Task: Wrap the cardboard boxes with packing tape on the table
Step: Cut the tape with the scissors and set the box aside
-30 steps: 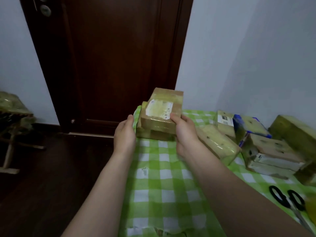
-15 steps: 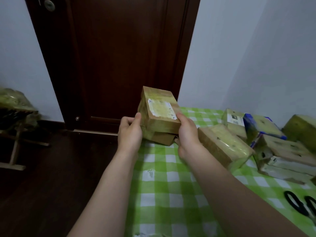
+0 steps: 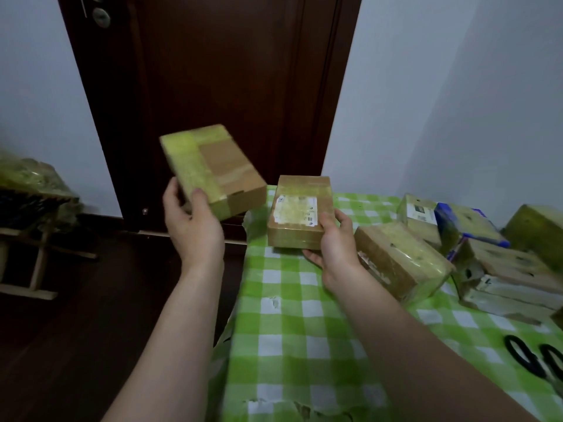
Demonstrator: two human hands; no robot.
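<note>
The left hand [image 3: 195,229] grips a half-taped box [image 3: 213,169] by its near end, in the air beyond the table's [image 3: 289,330] left edge. The right hand [image 3: 335,242] grips the labelled box [image 3: 298,211] at the far left corner, its long axis pointing away.

Dim room, soft light, faint shadows. The box [image 3: 213,169] in my left hand [image 3: 195,229] looks blurred, perhaps from motion. The door [image 3: 219,71] leans at its edges, bent by the lens.
</note>
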